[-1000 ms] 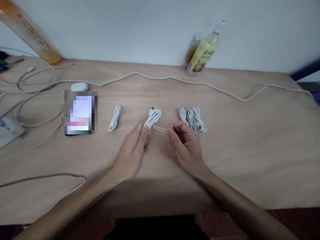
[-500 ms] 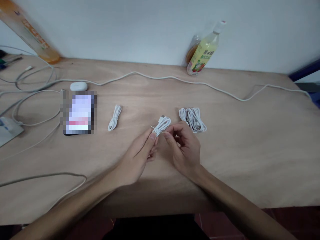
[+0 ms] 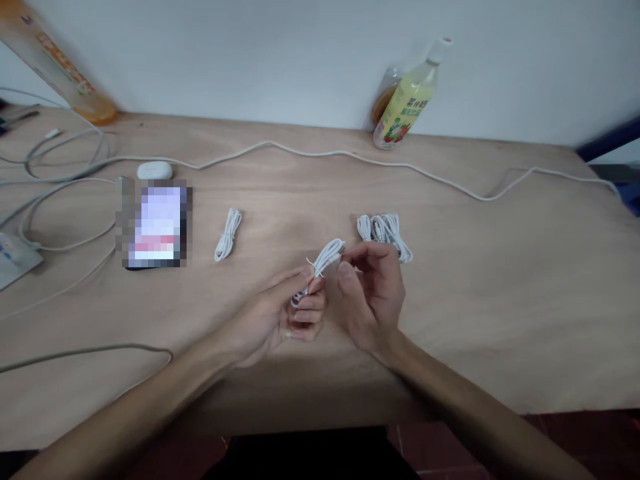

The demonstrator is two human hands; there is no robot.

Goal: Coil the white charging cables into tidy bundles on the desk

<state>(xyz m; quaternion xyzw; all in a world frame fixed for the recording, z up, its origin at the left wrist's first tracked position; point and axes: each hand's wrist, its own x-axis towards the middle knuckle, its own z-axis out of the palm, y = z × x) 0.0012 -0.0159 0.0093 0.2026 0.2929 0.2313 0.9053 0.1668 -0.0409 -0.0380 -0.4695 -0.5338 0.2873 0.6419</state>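
Observation:
My left hand (image 3: 285, 310) is closed on a coiled white cable (image 3: 327, 255), pinching it between thumb and fingers. A thin white tie goes round the coil's middle, and its lower end lies against my curled fingers. Close by on the right, my right hand (image 3: 375, 287) has its fingers bent and the thumb a little apart from the index finger; I see nothing held in it. Its fingertips are beside the coil's upper end; whether they touch it is unclear. Behind that hand lie more white coiled cables (image 3: 381, 228), partly covered by it. Another tied white cable (image 3: 228, 235) lies to the left.
A phone (image 3: 155, 223), blurred out, and a white earbud case (image 3: 155, 171) are on the left of the wooden table (image 3: 500, 287). A long white cord (image 3: 320, 155) crosses the back. A yellow-labelled bottle (image 3: 407, 103) and an orange-capped bottle (image 3: 75, 73) stand by the wall.
My right fingers have left the tie and shifted slightly right. The left hand has turned, showing more of its curled fingers and the cable's lower end. The view has shifted slightly.

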